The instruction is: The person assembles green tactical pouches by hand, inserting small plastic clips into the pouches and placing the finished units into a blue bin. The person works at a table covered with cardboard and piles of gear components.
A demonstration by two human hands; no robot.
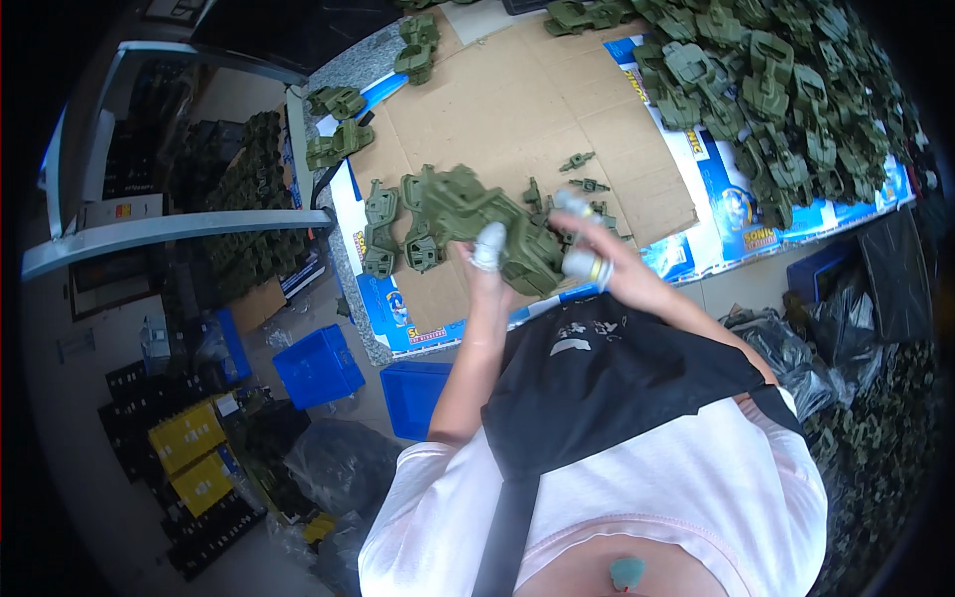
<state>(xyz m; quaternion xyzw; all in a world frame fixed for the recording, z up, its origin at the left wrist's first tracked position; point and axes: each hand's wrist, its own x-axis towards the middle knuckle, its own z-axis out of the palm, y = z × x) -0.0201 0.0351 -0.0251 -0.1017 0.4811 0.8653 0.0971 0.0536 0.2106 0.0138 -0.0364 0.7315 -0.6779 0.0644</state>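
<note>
My left hand is closed on a large olive-green plastic toy vehicle body, held tilted above the cardboard. A white cover wraps its thumb. My right hand, with white covers on its fingertips, is just right of the vehicle body. Its fingers are apart and somewhat blurred, and nothing shows between them. Beyond it are several small dark green parts on the cardboard. Left of the vehicle body stand several mid-sized green parts. What lies under the held piece is hidden.
A large heap of green plastic parts covers the table's right side. More green pieces stand along the left edge. Blue bins are on the floor. A metal frame juts in from the left.
</note>
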